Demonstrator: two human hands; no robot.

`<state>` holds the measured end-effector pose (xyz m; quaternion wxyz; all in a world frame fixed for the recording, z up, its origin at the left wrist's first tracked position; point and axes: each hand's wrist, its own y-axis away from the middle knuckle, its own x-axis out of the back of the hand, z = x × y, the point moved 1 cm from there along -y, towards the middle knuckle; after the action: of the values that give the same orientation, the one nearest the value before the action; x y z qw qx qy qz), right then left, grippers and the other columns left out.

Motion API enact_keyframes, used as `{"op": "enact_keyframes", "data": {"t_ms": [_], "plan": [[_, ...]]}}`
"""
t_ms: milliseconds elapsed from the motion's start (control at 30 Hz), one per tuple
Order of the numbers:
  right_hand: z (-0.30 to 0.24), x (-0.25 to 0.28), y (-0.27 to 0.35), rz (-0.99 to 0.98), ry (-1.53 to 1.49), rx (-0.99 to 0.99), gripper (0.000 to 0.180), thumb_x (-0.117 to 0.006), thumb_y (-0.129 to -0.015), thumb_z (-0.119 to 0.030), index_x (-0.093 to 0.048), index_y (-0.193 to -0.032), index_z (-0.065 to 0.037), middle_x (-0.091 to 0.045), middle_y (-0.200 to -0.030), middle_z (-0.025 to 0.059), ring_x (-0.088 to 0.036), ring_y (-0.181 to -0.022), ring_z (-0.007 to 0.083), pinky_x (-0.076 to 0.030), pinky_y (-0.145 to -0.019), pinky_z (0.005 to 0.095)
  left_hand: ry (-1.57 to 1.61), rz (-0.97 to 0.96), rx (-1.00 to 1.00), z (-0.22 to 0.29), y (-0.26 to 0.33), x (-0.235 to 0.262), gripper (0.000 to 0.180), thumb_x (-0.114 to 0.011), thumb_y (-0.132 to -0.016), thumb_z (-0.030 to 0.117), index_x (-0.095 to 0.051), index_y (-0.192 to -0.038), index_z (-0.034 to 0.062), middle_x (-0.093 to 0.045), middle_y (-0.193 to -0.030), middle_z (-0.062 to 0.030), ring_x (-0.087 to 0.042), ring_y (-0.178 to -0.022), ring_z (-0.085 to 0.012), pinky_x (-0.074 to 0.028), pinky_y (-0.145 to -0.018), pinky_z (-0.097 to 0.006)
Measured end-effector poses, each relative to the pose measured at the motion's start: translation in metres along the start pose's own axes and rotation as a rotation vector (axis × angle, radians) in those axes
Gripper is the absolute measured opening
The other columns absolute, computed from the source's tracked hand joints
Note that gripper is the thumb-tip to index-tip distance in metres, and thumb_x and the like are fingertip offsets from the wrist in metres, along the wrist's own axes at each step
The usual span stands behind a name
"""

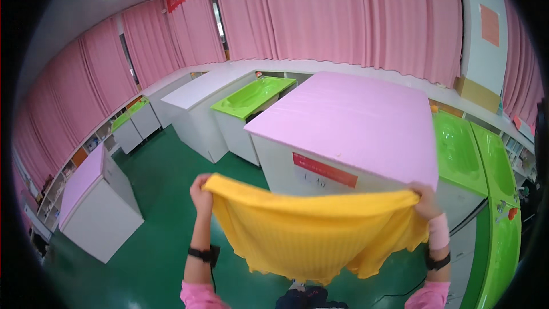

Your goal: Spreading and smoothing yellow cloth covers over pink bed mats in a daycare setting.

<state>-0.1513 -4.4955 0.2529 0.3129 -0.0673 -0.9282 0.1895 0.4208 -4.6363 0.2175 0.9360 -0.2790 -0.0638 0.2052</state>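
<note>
Gripping a yellow cloth (309, 226) by both ends of its upper edge, with left hand (201, 193) at one corner and right hand (424, 202) at the other (set wide apart, fingers folded tight on the fabric). Held up in mid-air before the body, over the green floor (157, 194) and just this side of the pink table (354, 103). Sagging slightly along the top; falling below in ribbed folds to a wavy, uneven lower edge. Perhaps a garment rather than a plain sheet (cannot tell from so bunched a shape).

As for progress: lifted and spread sideways already, by the look of it. Not yet laid down, folded or smoothed, judging from the loose folds and the gathered part below the right hand. Likely early on, then, with most of the handling left (only a judgement, with no crease or finished layer to go by).

Nearby, a red label (324, 170) on the table's front, just above the cloth; behind and to the left, a green sink (251, 96) beside a white table (200, 86). Worn on both wrists, black bands (200, 254); farther back, pink curtains (326, 17).
</note>
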Motion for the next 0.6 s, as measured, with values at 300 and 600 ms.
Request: {"op": "enact_keyframes", "data": {"t_ms": [300,600], "plan": [[0.059,0.149,-0.369,0.669,0.727,0.206,0.026,-0.058,-0.068,0.001,-0.059,-0.094,0.002,-0.061,-0.09,0.0196,-0.056,-0.088,0.0324,-0.043,-0.082,0.0348,0.22,-0.21,-0.242,0.005,-0.394,-0.329,0.05,-0.064,-0.074,0.017,-0.044,-0.116,-0.0019,-0.054,-0.108,-0.0135,-0.053,-0.097,-0.0199,-0.042,-0.081,-0.028],[0.275,0.113,-0.439,0.739,1.33,-0.491,0.086,-0.072,-0.063,-0.012,-0.024,-0.134,-0.018,-0.023,-0.138,-0.0019,-0.034,-0.117,0.0289,-0.033,-0.094,0.0441,-0.882,-0.748,-0.449,-0.246,-0.345,-0.485,0.108,-0.08,-0.05,0.025,-0.015,-0.136,0.0161,-0.019,-0.139,-0.0129,-0.018,-0.129,-0.0351,-0.02,-0.099,-0.058]]}}
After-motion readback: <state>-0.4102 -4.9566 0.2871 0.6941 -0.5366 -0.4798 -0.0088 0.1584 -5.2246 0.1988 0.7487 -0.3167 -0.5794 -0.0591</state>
